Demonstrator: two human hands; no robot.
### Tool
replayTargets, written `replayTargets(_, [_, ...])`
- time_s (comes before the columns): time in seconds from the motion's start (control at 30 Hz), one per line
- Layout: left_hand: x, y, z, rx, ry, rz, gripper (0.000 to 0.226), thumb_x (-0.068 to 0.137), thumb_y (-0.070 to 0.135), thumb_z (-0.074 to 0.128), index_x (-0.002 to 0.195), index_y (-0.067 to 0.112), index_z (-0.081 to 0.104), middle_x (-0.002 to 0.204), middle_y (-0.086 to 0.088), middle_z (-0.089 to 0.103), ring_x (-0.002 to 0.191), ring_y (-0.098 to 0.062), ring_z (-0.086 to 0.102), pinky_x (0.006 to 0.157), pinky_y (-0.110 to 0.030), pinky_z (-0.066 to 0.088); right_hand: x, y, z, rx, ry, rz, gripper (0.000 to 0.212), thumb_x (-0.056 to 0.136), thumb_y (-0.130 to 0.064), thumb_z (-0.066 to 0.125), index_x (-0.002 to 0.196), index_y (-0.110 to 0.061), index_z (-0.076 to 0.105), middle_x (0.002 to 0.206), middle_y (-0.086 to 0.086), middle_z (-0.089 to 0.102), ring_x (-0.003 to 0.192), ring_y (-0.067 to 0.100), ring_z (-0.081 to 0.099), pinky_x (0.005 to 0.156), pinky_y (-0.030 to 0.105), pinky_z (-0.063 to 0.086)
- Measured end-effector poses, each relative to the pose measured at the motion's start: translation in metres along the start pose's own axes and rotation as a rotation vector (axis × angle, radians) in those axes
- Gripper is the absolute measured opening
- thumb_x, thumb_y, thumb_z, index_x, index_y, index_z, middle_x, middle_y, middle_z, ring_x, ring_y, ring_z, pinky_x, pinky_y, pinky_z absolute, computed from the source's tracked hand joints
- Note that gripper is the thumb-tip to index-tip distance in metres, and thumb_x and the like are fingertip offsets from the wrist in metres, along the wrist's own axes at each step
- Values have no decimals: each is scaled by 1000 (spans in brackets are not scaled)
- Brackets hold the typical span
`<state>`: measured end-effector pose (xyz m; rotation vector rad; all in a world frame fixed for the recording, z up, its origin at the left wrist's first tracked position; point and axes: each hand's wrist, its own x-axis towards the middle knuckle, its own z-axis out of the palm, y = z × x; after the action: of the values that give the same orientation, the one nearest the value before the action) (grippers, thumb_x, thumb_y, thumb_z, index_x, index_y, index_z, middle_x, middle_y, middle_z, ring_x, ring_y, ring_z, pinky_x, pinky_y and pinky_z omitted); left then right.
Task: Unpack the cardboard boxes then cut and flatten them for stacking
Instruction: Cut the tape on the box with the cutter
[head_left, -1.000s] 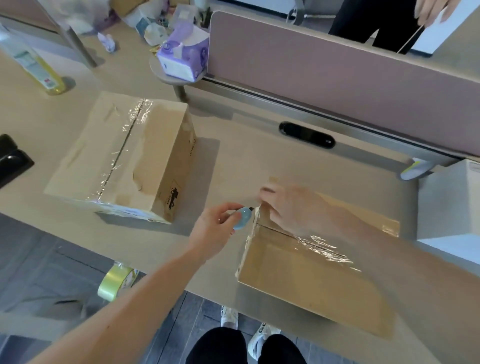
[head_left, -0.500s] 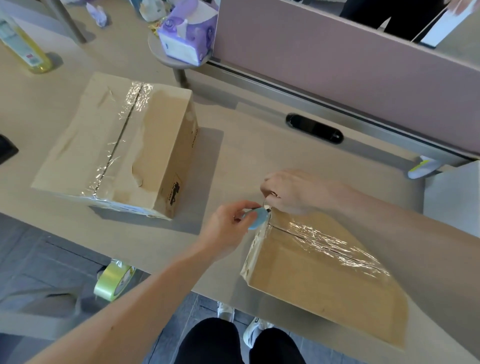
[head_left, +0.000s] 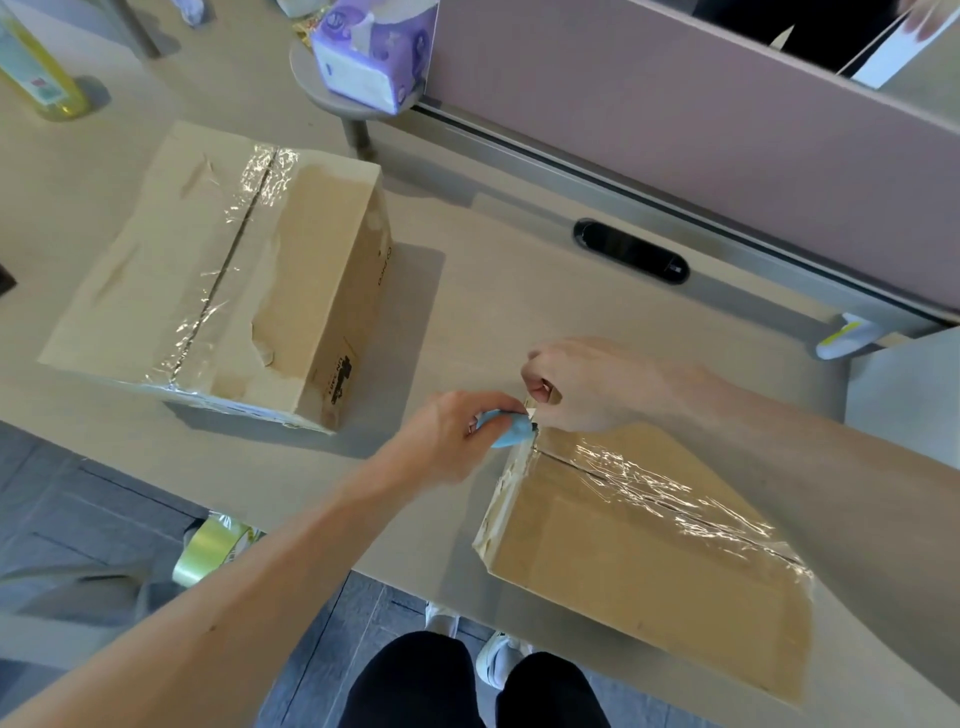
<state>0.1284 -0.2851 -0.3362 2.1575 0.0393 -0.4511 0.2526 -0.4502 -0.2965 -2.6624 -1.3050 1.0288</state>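
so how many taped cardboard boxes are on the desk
2: left cardboard box stands alone on the desk; right cardboard box lies at its near edge. None seems hidden.

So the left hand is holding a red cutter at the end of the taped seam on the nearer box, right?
Not red: the head view shows the left hand holding a blue cutter at the seam end of the nearer box.

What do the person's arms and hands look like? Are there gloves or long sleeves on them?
No gloves and no long sleeves. The left arm and right arm are bare right to the picture's edge. The left hand and right hand are bare too. No watch or bracelet shows on either wrist. Whether there are any rings is too small to tell.
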Motion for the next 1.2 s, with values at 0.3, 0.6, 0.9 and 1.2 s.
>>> replayTargets(0.3, [-14, 7, 14, -154, 71, -12, 24, 104, 13, 52, 116, 16, 73, 76, 27, 59, 60, 13, 54, 56, -8, 35, -1, 0, 0, -1, 15, -2, 17, 81, -32, 60, 70, -27, 49, 83, -11, 50, 79, 19, 53, 62, 32, 37])
replayTargets(0.6, [-31, -2, 15, -46, 98, 33, 24, 104, 17, 54, 117, 22, 73, 101, 10, 72, 81, -4, 62, 72, -14, 45, -6, -5, -2, -16, 20, 0, 17, 84, -28, 58, 70, -26, 48, 81, -11, 47, 76, 18, 50, 60, 33, 35])
replayTargets(0.9, [-36, -5, 28, -227, 189, -62, 23, 104, 19, 53, 113, 30, 70, 92, 11, 71, 76, -5, 65, 68, -20, 50, -11, -6, -3, -13, 26, 23, 13, 83, -32, 61, 77, -25, 52, 88, -8, 48, 74, 16, 49, 59, 31, 36])
replayTargets(1.2, [-48, -23, 14, -479, 108, -162, 18, 96, 18, 70, 108, 31, 77, 96, 8, 78, 79, -17, 77, 82, -45, 63, -93, -50, 28, 35, 157, -143, 56, 80, -69, 63, 122, -34, 50, 120, -18, 48, 85, 5, 57, 72, 28, 50])
